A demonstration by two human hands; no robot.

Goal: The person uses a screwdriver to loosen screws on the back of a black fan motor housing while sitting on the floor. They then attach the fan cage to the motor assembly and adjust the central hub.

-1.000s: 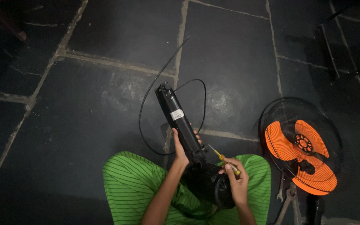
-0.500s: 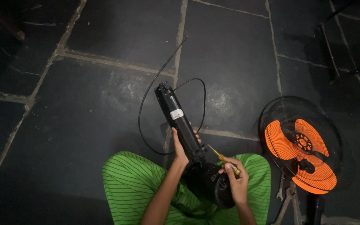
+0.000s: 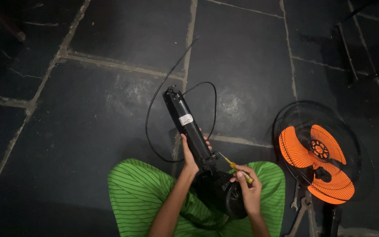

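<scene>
A black fan motor and neck assembly (image 3: 189,127) lies across my lap, its long neck pointing up and away over the floor. My left hand (image 3: 191,154) wraps the neck from the left side. My right hand (image 3: 248,189) holds a yellow-handled screwdriver (image 3: 235,167) whose tip points at the joint between neck and round motor housing (image 3: 224,197). A thin black power cord (image 3: 167,109) loops on the floor from the neck's far end.
A wire fan guard with orange blades (image 3: 319,160) lies on the dark stone floor to my right. Metal wrenches or pliers (image 3: 301,208) rest beside it. My knees are covered in green striped cloth (image 3: 141,197). Dark stand legs (image 3: 347,48) show at upper right.
</scene>
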